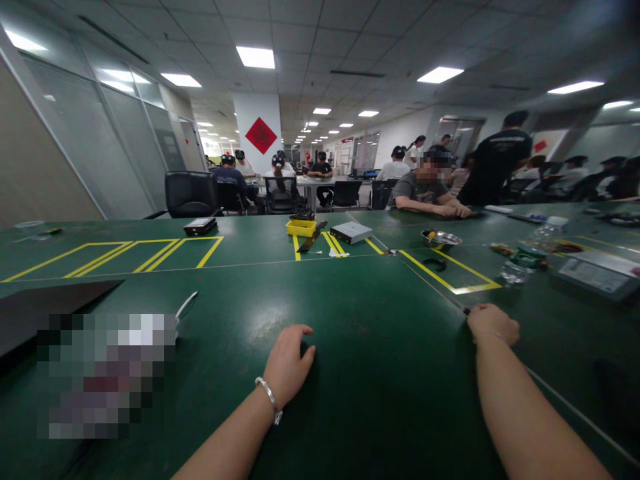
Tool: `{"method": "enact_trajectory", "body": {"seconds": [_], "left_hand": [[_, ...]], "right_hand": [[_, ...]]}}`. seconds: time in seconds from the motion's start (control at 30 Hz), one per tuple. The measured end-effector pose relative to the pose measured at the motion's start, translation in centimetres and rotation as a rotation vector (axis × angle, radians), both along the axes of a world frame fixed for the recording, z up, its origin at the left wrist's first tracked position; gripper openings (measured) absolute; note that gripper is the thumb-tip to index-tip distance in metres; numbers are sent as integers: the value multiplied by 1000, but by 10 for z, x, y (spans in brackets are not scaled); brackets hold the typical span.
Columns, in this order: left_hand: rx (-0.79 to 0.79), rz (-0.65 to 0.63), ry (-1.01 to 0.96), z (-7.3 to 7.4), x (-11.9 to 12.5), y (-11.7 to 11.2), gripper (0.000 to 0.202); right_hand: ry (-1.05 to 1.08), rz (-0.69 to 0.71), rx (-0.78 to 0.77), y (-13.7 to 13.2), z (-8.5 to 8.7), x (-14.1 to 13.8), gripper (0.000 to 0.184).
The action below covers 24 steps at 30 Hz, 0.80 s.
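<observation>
My left hand point(289, 365), with a silver bracelet at the wrist, rests on the green tabletop point(370, 400). Its thumb stands apart from the fingers, and it holds nothing. Farther to the right, my right hand point(494, 324) is closed low over the table, beside a seam line. A tiny dark thing point(467, 311) shows at its fingertips, too small to name. Just beyond that hand lies a yellow tape outline point(455, 291) with a dark curved piece point(434, 264) inside it. A clear plastic bottle point(525, 257) stands behind my right hand.
On the left are a dark flat board point(45, 310) and a blurred-out item with a white cord point(187, 304). Farther back sit a yellow bin point(301, 228), a grey box point(351, 232), a metal bowl point(441, 239) and a black box point(200, 227). A person point(425, 190) sits across the table.
</observation>
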<state>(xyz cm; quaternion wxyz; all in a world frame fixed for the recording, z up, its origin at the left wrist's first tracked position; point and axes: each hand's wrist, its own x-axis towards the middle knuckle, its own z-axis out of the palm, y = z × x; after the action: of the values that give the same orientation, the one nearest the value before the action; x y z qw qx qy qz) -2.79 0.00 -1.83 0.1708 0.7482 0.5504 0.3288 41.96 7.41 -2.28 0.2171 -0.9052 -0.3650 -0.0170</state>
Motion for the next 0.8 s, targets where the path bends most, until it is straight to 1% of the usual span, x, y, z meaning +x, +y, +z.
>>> {"method": "enact_trajectory", "body": {"seconds": [0.07,0.1,0.2,0.27,0.33,0.4,0.47,0.5,0.57,0.63,0.7,0.73,0.8], "left_hand": [[2,-13,27,1,0,0,24],[9,-18,43,1,0,0,24],[25,-14,111,2,1,0,24],[26,15,176,1,1,1,26],[26,49,244,-2,1,1,29],[28,74,305,-4,0,2,34],[19,88,365,-6,-1,1,39],[11,99,396,-6,-1,1,41],[-4,127,455,-6,0,0,43],[-21,139,506,-6,0,-1,45],[-39,118,541,-6,1,-1,46],[-46,105,551,-6,1,-1,46],[-46,91,554,-7,0,0,45]], "right_hand": [[56,-116,-30,0,2,-2,32],[67,-142,-32,-1,3,-4,33],[6,-107,25,-4,12,-15,40],[-73,-24,80,-3,19,-31,43],[-163,145,132,3,27,-58,43],[-235,422,181,8,33,-98,44],[-272,739,209,9,35,-146,46],[-270,861,199,7,34,-172,48],[-234,1082,129,-4,28,-221,51],[-195,1271,28,-21,19,-259,53],[-161,1421,-70,-35,11,-281,55],[-146,1482,-107,-40,8,-285,56],[-127,1566,-142,-40,6,-283,57]]}}
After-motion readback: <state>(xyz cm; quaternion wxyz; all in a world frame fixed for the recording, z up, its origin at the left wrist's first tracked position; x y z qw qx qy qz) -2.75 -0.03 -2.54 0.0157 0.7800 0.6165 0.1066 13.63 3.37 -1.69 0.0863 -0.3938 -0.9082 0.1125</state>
